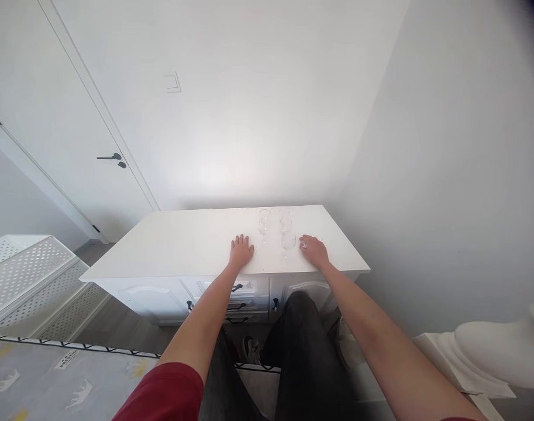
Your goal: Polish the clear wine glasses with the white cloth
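Note:
Several clear stemmed glasses stand in two short rows on the white cabinet top [183, 242]. A glass in the left row [264, 226] is to the right of my left hand. Closest to the front edge is a glass in the right row [288, 241], just left of my right hand. My left hand [241, 252] lies palm down on the top, fingers spread, holding nothing. My right hand [314, 251] rests on the top with its fingers curled. A small clear, shiny bit shows at those fingertips, too small to name.
The cabinet has drawers with dark handles [237, 306]. Behind it is a white wall, with a door handle [111, 156] at left. White perforated shelves [34, 263] stand at left. A patterned grey mattress [42, 380] lies lower left. A white moulded post [490, 351] is lower right.

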### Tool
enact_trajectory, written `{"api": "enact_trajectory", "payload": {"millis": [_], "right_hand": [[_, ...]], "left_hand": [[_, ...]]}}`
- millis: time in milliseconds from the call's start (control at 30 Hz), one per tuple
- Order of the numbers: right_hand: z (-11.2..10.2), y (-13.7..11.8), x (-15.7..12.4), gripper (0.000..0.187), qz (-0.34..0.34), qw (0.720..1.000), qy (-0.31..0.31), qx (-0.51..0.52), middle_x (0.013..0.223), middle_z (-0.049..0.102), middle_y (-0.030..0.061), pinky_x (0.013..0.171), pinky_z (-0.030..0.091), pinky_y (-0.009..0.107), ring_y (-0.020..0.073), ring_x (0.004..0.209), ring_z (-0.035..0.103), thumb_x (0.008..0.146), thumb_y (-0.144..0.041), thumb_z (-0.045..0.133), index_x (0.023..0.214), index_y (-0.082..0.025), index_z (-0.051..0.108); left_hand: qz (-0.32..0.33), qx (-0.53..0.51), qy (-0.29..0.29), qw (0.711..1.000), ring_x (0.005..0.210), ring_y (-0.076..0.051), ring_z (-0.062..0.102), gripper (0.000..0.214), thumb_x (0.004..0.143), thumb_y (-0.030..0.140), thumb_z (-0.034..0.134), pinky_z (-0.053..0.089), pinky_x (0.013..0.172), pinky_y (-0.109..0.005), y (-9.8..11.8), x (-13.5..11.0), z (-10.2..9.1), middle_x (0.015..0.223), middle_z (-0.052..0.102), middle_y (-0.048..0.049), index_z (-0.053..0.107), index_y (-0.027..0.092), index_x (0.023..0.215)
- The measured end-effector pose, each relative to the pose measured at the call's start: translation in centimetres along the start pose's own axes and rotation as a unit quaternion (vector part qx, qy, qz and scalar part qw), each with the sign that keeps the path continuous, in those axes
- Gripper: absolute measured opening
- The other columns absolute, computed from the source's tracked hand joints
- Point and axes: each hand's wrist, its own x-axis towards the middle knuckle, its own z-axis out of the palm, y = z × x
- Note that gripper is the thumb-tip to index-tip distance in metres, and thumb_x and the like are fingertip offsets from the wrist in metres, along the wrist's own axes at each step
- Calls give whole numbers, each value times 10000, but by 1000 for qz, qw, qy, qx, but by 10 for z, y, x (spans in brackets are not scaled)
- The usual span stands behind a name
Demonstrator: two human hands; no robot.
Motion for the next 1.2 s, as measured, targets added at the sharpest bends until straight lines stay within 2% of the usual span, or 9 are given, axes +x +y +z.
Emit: {"api": "enact_trajectory", "payload": {"millis": [233, 667, 800, 900, 967, 1000, 1033, 1100, 1200], "right_hand": [[6, 5, 1, 437, 3, 1000, -7, 5, 1545, 578, 40, 1167, 395, 377, 227, 1401, 531, 1004, -324, 425, 1368, -249, 655], [5, 1, 0, 431, -2, 1000, 1, -15, 1516, 597, 64, 1144, 405, 391, 239, 1366, 547, 1001, -292, 417, 1364, -234, 643], [3, -9, -1, 423, -5, 999, 0, -45, 1502, 590, 109, 1105, 416, 406, 269, 1330, 550, 1002, -250, 407, 1365, -211, 621], [1, -18, -3, 414, 0, 998, -5, -70, 1497, 570, 147, 1096, 407, 437, 297, 1348, 515, 1013, -237, 382, 1355, -206, 614], [-1, -23, -5, 401, 8, 996, -9, -84, 1444, 589, 167, 1080, 411, 453, 309, 1335, 508, 1017, -236, 372, 1332, -214, 620], [-1, -25, -6, 396, 14, 996, -11, -90, 1415, 597, 177, 1069, 416, 461, 317, 1328, 506, 1018, -238, 368, 1321, -217, 623], [-2, -27, -7, 394, 23, 995, -11, -95, 1393, 599, 187, 1055, 424, 470, 326, 1321, 506, 1019, -241, 364, 1313, -215, 625], [-3, -31, -8, 398, 45, 993, -13, -104, 1362, 597, 212, 1013, 452, 476, 343, 1298, 523, 1023, -248, 351, 1297, -193, 636], [-5, -34, -7, 417, 81, 990, -29, -110, 1273, 635, 251, 914, 508, 433, 341, 1188, 618, 1032, -259, 345, 1246, -125, 676]], "left_hand": [[0, -2, 0, 1000, 1613, -363, 173, 673, 1047, 439, 302, 123, 1312, -528, -1, 0, 3, 1725, 231, -177, 340, 90, 1620], [-4, -52, 4, 999, 1623, -351, 136, 669, 1024, 435, 370, 68, 1315, -522, -2, 0, 2, 1724, 224, -191, 370, 95, 1600], [-5, -112, 15, 994, 1618, -355, 155, 645, 968, 415, 503, 63, 1311, -521, -3, 2, 0, 1709, 266, -198, 463, 106, 1534], [-6, -179, 37, 983, 1573, -346, 277, 481, 929, 400, 568, 182, 1287, -511, -6, 0, -5, 1624, 436, -173, 621, 154, 1340], [-8, -234, 49, 971, 1411, -304, 493, 312, 971, 425, 502, 381, 1176, -449, -10, -3, -9, 1376, 653, -139, 692, 191, 1048], [-11, -264, 52, 963, 1247, -276, 602, 355, 999, 450, 444, 476, 1052, -401, -13, -5, -11, 1161, 721, -122, 664, 199, 878], [-15, -295, 52, 954, 1039, -244, 660, 440, 1020, 475, 393, 522, 893, -351, -15, -7, -12, 926, 712, -101, 587, 205, 732], [-22, -355, 45, 934, 655, -171, 571, 528, 1025, 508, 378, 440, 609, -285, -20, -12, -14, 590, 502, -37, 383, 223, 581], [-19, -438, 28, 898, 455, -96, 286, 557, 992, 464, 482, 232, 483, -275, -23, -17, -16, 501, 230, 35, 202, 236, 568]]}}
